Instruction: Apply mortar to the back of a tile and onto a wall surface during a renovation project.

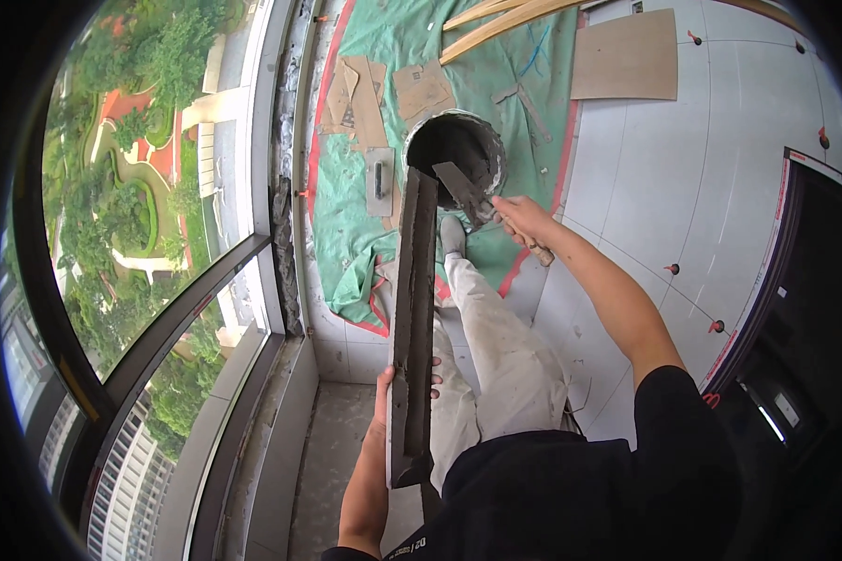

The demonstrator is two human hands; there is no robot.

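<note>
My left hand grips a long narrow strip from beneath near its lower end, thumb side at one edge and fingertips at the other. Dark grey wet mortar coats the strip, thicker along its edges. In my right hand is a trowel with a wooden handle, its blade smeared with mortar. That blade is over the near rim of a round bucket, close to the strip's far end. Mortar lines the bucket's inside.
A green sheet with red edging lies under the bucket. On it are a flat plastering trowel, cardboard pieces and wooden lengths. Tall windows stand at left; pale floor tiles with red levelling clips and a black-framed panel lie right.
</note>
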